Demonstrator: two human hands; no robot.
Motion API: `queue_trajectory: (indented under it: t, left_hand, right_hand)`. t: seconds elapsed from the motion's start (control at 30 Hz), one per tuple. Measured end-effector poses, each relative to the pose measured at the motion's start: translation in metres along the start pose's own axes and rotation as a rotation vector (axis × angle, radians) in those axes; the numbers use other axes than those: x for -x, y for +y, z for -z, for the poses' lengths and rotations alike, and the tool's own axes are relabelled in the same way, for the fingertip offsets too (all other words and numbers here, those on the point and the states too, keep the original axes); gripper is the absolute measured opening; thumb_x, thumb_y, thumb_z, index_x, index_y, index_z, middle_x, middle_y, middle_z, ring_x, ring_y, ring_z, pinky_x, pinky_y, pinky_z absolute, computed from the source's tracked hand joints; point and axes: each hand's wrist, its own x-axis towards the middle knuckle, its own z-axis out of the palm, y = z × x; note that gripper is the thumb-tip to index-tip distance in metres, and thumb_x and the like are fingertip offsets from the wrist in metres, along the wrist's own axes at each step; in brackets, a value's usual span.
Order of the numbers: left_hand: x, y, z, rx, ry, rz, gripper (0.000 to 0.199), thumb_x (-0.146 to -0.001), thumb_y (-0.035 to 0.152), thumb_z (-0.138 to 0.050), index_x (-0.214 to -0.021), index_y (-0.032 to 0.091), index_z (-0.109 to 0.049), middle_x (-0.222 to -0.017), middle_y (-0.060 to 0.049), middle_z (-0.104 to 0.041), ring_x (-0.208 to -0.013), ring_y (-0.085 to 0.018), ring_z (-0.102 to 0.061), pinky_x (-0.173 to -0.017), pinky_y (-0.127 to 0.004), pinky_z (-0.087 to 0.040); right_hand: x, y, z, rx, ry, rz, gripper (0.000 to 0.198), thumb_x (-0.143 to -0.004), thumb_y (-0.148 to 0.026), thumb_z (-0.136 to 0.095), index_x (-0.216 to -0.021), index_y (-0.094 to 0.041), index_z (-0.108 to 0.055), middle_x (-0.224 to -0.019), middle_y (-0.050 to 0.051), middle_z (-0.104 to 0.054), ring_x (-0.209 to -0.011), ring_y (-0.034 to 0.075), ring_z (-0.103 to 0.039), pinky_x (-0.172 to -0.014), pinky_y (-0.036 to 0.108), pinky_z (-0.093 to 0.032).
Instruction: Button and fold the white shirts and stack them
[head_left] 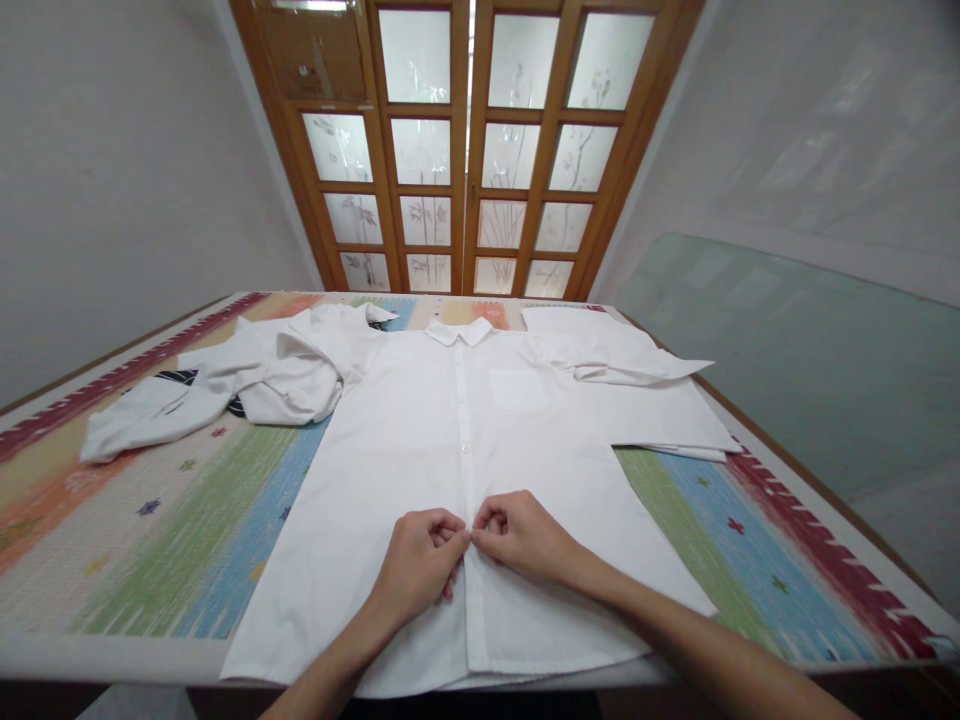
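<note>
A white button-up shirt (pixel 390 430) lies spread on the table, its collar (pixel 459 332) at the far end and its hem near me. My left hand (pixel 427 555) and my right hand (pixel 517 530) meet at the front placket, low on the shirt. Both have thumb and fingertips pinched on the placket edge, almost touching each other. The button there, if any, is hidden by my fingertips. Farther up the placket a small button (pixel 464 449) shows. The right-side sleeve lies out flat beside the chest pocket.
A crumpled heap of white cloth (pixel 277 370) with dark striped parts lies at the left. More folded white cloth (pixel 592 335) is at the back right. A striped colourful cover (pixel 202 520) is on the table. Behind stand wood-framed glass doors (pixel 465 150); a glass panel (pixel 787 370) leans at the right.
</note>
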Motion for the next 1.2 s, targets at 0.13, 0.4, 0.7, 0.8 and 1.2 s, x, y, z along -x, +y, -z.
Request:
queue_trajectory:
  t: [0.13,0.4,0.7,0.8,1.2]
  left_hand:
    - [-0.001,0.000,0.001,0.062,-0.024,0.030,0.032,-0.073,0.046,-0.063,-0.076,0.014,-0.061,-0.044,0.004,-0.054,-0.031,-0.009,-0.048,-0.032,-0.018,-0.032]
    - [-0.001,0.007,0.003,0.086,-0.044,0.056,0.029,-0.072,0.042,-0.063,-0.074,0.013,-0.060,-0.042,0.004,-0.054,-0.030,-0.009,-0.048,-0.031,-0.018,-0.033]
    - [-0.001,0.006,0.002,-0.002,-0.017,0.078,0.018,-0.073,0.033,-0.056,-0.068,0.015,-0.057,-0.043,0.004,-0.055,-0.030,-0.011,-0.049,-0.030,-0.019,-0.036]
    - [0.000,0.007,0.001,-0.046,-0.012,0.084,0.017,-0.074,0.031,-0.053,-0.065,0.017,-0.055,-0.044,0.004,-0.055,-0.030,-0.011,-0.048,-0.029,-0.019,-0.035]
    - [0.006,0.005,0.020,-0.526,0.023,-0.291,0.018,-0.079,0.029,-0.056,-0.090,0.018,-0.066,-0.060,0.002,-0.060,-0.055,-0.013,-0.057,-0.057,-0.024,-0.043]
  right_hand:
    - [0.003,-0.005,-0.001,0.027,0.028,-0.003,0.007,-0.074,-0.017,-0.060,-0.073,-0.015,-0.068,-0.055,-0.001,-0.064,-0.051,0.011,-0.055,-0.051,0.020,-0.038]
    - [0.000,-0.001,0.003,-0.070,-0.068,0.009,0.006,-0.078,-0.019,-0.060,-0.074,-0.016,-0.064,-0.052,-0.003,-0.061,-0.049,0.010,-0.053,-0.052,0.020,-0.038]
    - [0.000,0.001,0.003,-0.010,-0.057,0.089,0.006,-0.078,-0.016,-0.057,-0.073,-0.017,-0.061,-0.052,-0.003,-0.059,-0.049,0.010,-0.052,-0.052,0.020,-0.037]
    - [0.001,0.000,0.002,0.032,-0.042,0.114,0.007,-0.078,-0.015,-0.057,-0.073,-0.016,-0.062,-0.053,-0.004,-0.058,-0.049,0.010,-0.050,-0.052,0.020,-0.036]
    - [0.002,0.002,0.003,0.216,0.050,0.283,0.010,-0.085,-0.018,-0.057,-0.086,-0.017,-0.067,-0.061,-0.002,-0.061,-0.057,0.010,-0.053,-0.059,0.021,-0.036]
